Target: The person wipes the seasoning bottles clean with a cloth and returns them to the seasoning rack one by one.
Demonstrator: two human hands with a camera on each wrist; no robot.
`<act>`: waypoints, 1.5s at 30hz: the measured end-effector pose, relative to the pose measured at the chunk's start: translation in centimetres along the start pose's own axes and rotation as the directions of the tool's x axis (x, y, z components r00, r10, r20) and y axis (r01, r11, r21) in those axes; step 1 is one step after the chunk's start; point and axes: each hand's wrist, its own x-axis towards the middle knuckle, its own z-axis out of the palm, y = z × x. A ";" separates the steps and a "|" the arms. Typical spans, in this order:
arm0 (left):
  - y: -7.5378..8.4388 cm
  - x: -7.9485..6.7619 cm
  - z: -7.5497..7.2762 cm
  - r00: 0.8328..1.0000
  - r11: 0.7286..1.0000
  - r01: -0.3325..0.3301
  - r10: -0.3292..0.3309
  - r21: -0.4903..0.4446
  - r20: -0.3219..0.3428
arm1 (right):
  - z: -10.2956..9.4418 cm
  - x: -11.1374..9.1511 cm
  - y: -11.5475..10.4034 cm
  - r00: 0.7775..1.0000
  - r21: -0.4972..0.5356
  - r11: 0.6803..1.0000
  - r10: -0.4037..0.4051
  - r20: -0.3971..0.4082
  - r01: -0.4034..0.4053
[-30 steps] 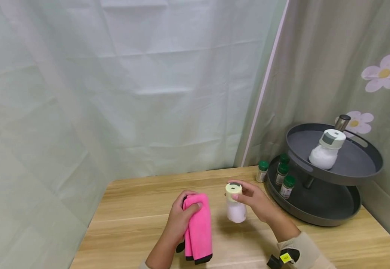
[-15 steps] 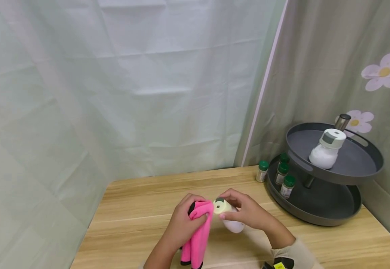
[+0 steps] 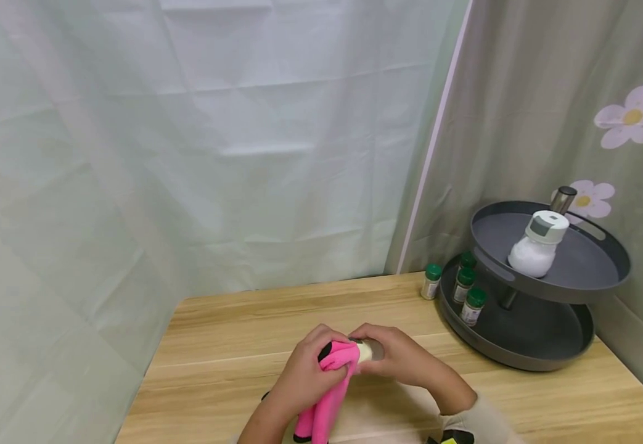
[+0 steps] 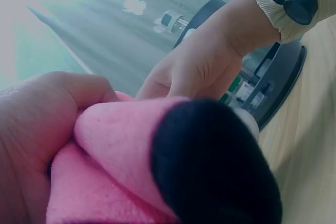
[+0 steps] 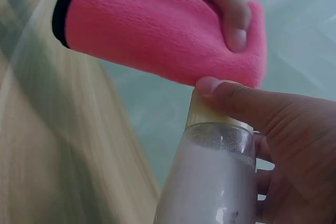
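Note:
My left hand (image 3: 312,373) grips a folded pink cloth (image 3: 329,404) with black edging; in the right wrist view its thumb presses into the cloth (image 5: 147,30). My right hand (image 3: 401,357) holds a clear seasoning jar (image 5: 210,182) by its pale yellow lid (image 5: 202,113). White contents fill most of the jar. The cloth lies against the top of the lid, and the jar tilts with its lid toward the cloth. In the head view the right hand hides most of the jar body. Folded cloth (image 4: 126,156) fills the front of the left wrist view.
A dark grey two-tier round rack (image 3: 526,364) stands at the right of the wooden table (image 3: 232,333). A white-lidded jar (image 3: 537,246) sits on its upper tier. Several green-capped spice bottles (image 3: 473,306) stand on the lower tier, and one bottle (image 3: 431,282) beside it. Curtains (image 3: 299,154) hang behind.
The jar has tipped from upright to lid-left and moved left to meet the cloth. My left hand has shifted slightly right, and the cloth is now bunched against the lid.

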 end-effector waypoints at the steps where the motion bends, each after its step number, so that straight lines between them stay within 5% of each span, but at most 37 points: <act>1: -0.1 0.0 0.0 1.000 1.000 0.006 -0.006 0.001 -0.011 | 0.1 0.0 -0.1 1.000 -0.003 1.000 -0.003 0.007 0.003; 11: -0.7 0.3 -0.6 0.992 0.996 0.042 -0.032 0.077 -0.126 | -0.2 -0.4 -1.8 0.999 -0.033 0.999 0.041 0.004 -0.041; 24: 0.3 -0.2 0.0 1.000 0.999 -0.028 0.028 0.036 -0.002 | -0.8 -0.4 -1.0 0.999 -0.044 0.999 0.025 -0.035 -0.027; 32: 0.6 -0.2 0.0 0.998 1.000 -0.012 0.012 -0.003 -0.057 | 0.1 -0.4 -1.1 1.000 -0.103 0.995 0.004 0.030 -0.001; 45: 1.3 -0.2 -0.8 0.961 0.994 -0.014 -0.016 -0.106 -0.276 | -1.0 -0.6 -2.0 1.000 0.220 0.975 0.021 -0.013 -0.018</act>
